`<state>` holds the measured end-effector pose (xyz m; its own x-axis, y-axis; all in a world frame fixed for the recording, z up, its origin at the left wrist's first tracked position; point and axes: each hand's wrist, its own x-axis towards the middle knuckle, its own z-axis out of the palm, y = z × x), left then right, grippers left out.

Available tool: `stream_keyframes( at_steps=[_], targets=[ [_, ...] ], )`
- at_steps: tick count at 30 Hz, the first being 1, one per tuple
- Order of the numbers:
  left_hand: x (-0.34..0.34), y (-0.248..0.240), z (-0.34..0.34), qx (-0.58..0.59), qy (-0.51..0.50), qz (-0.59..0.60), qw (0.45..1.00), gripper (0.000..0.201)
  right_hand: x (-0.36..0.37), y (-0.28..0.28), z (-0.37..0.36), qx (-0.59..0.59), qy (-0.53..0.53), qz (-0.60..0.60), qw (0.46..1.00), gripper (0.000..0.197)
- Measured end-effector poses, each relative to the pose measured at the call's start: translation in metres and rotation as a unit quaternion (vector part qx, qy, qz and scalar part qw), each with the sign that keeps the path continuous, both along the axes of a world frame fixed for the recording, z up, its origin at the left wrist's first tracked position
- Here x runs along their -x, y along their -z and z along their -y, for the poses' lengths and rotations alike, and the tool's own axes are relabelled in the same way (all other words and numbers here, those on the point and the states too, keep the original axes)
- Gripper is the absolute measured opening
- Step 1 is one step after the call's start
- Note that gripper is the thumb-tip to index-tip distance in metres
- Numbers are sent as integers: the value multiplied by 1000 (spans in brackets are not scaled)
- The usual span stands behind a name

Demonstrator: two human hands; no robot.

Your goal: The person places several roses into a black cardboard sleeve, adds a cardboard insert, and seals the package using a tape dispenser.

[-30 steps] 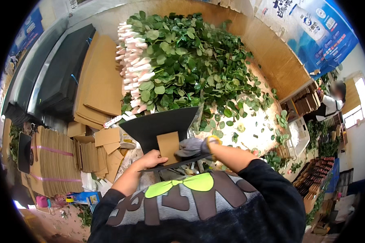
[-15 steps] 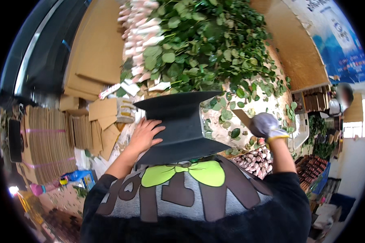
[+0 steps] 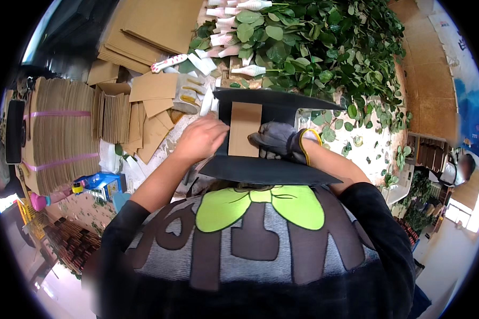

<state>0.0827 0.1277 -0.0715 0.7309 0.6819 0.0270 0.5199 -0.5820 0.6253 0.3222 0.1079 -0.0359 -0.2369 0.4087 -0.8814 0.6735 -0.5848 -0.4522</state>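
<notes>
At nine o'clock I am seeing a banded stack of flat cardboard sheets lying at the counter's edge, with a blue box sitting just below it at eight. Loose cardboard pieces are lying scattered toward eleven. My bare left hand is resting with fingers spread, pressing on the left edge of the black sheet, which is lying across the counter at centre, right in front of my chest. A tan cardboard strip is standing upright against the sheet between both hands. My gloved right hand is curling around that strip's right edge. Behind, at twelve to one, leafy green stems with white wrapped ends are piling up, crowding the sheet's far edge.
</notes>
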Motion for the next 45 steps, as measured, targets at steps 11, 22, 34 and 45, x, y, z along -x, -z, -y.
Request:
stream_keyframes(
  at_steps=[11,22,34,45],
  targets=[
    [-25,15,-36,35,193,-115,974,70,-4,-68,-20,-221,-416,174,865,34],
    [-28,25,-5,77,246,-61,964,49,-15,-82,92,-523,-210,94,821,22],
    [-22,18,-17,229,162,-17,960,31,-95,-97,-34,-575,83,100,807,24],
    [-30,19,-17,158,111,45,980,18,-218,-152,-30,-581,18,525,621,20]
  ],
)
